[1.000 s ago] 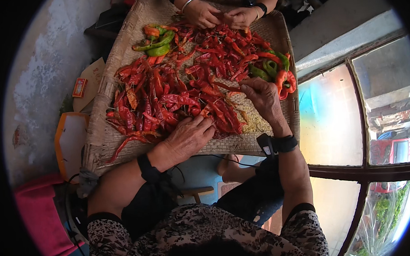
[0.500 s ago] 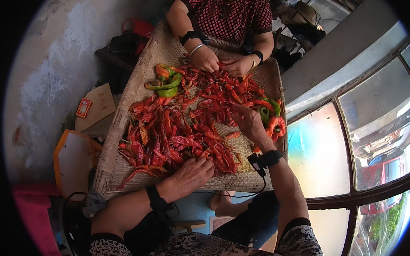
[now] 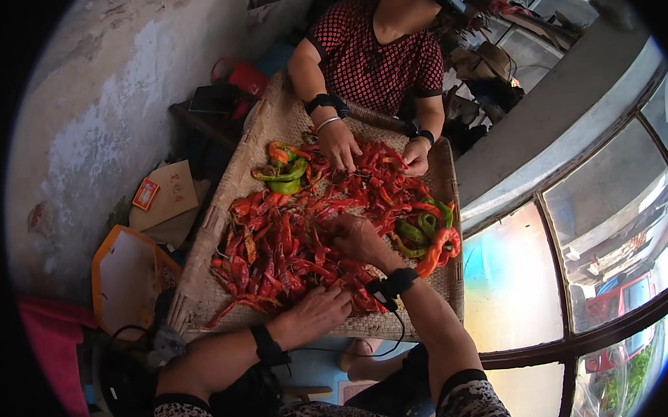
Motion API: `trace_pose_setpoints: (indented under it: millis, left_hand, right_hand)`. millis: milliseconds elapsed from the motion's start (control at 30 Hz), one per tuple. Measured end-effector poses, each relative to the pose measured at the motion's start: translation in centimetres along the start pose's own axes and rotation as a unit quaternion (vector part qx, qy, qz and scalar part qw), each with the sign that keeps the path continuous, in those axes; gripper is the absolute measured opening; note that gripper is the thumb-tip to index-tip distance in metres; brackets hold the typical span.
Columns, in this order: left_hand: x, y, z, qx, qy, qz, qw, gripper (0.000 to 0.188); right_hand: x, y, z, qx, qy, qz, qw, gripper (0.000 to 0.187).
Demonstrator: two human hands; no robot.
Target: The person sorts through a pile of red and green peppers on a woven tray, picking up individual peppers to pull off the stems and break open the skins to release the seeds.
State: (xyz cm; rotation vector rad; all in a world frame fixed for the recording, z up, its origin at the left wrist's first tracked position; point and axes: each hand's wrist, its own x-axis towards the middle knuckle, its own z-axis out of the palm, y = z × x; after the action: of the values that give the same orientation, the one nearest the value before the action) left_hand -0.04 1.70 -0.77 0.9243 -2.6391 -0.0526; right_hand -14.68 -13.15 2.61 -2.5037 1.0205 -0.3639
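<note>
Dried red chili peppers (image 3: 276, 252) lie in a loose heap across a woven basket tray (image 3: 196, 293). My left hand (image 3: 320, 312) rests on the chilies at the tray's near edge, its fingers spread a little and holding nothing I can see. Over the middle of the heap, my right hand (image 3: 364, 241) reaches down with bent fingers. Their tips are hidden among the chilies, so any grip does not show. Green and orange peppers (image 3: 284, 173) sit at the far left of the heap. More green peppers (image 3: 424, 227) and an orange-red pepper (image 3: 442, 250) lie at its right side.
Across the tray, a co-worker's left hand (image 3: 416, 156) and right hand (image 3: 339, 145) are at the chilies. A cable (image 3: 401, 326) trails from my right wristband. Left of the tray are cardboard (image 3: 171, 197) and an orange-rimmed box (image 3: 128, 273); a window (image 3: 512, 283) stands at the right.
My right hand has moved left from the heap's right side to its middle. The co-worker's hands, close together before, are now apart. The whole view has shifted a little.
</note>
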Motion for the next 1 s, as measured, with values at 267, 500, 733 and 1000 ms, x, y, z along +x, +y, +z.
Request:
trace_pose_setpoints:
  millis: [267, 500, 733, 1000]
  left_hand:
    - [-0.2, 0.1, -0.1, 0.059, 0.052, 0.022, 0.997, 0.027]
    - [0.1, 0.4, 0.3, 0.066, 0.052, 0.059, 0.995, 0.033]
    - [0.3, 0.7, 0.6, 0.093, 0.096, 0.092, 0.987, 0.032]
    - [0.4, -0.1, 0.8, 0.109, 0.096, 0.064, 0.987, 0.034]
  right_hand:
    - [-6.8, -5.5, -0.1, -0.094, 0.073, -0.131, 0.984, 0.037]
    - [-9.5, -3.3, 1.0, 0.007, 0.145, 0.003, 0.989, 0.053]
    - [-9.5, -4.0, 1.1, 0.040, 0.104, -0.016, 0.994, 0.043]
    - [-9.6, -5.7, -0.2, 0.106, 0.121, -0.002, 0.987, 0.045]
